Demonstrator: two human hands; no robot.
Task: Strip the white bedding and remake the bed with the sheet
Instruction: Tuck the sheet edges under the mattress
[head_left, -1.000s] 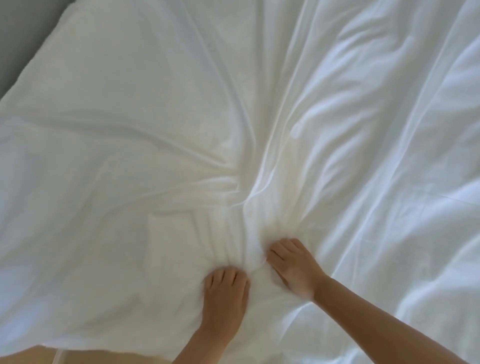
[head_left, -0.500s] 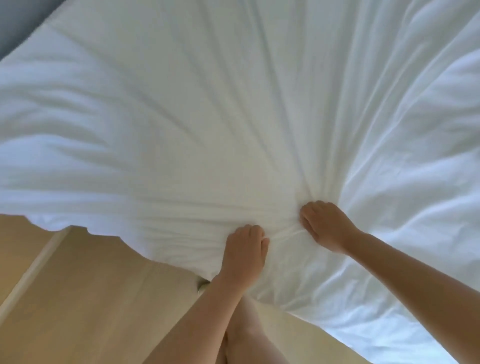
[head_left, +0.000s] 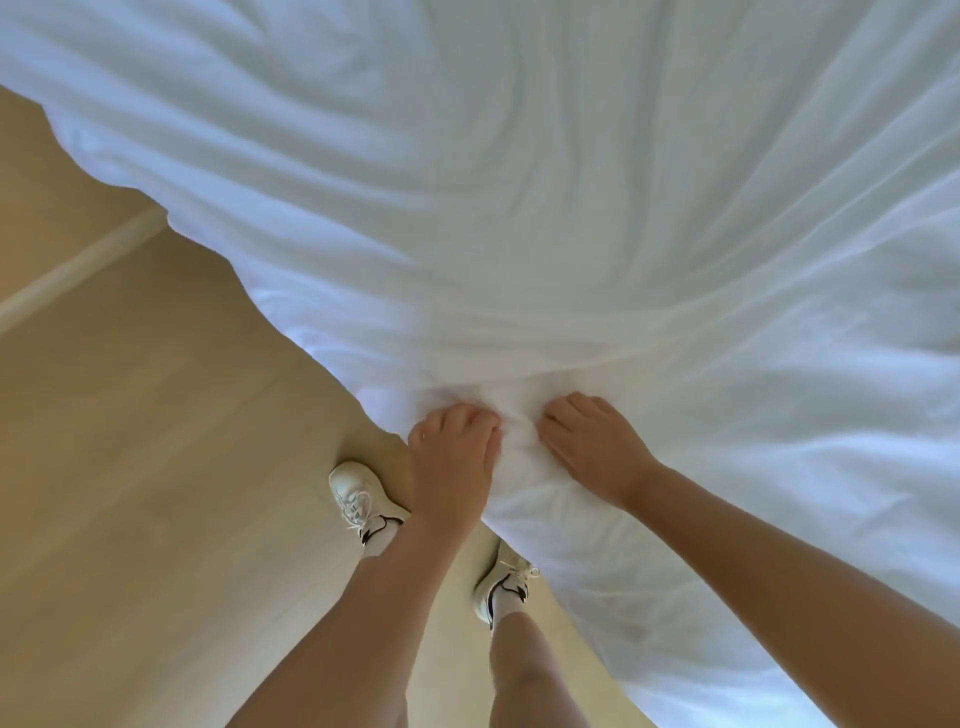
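Note:
The white bedding (head_left: 597, 218) fills the upper and right part of the head view, stretched taut with folds fanning out from a bunched spot at its near edge. My left hand (head_left: 452, 462) grips that bunch with curled fingers. My right hand (head_left: 592, 447) grips the same bunch just to the right, fingers curled into the cloth. The two hands are almost touching. The bed itself is hidden under the cloth.
Light wooden floor (head_left: 145, 441) shows at left and below, with a pale skirting strip (head_left: 78, 270) running diagonally. My two feet in white shoes (head_left: 363, 499) stand on the floor under the bedding's lifted edge.
Both hands have pulled the gripped bedding back towards me. Its edge now hangs over the floor, and more floor and my shoes have come into view.

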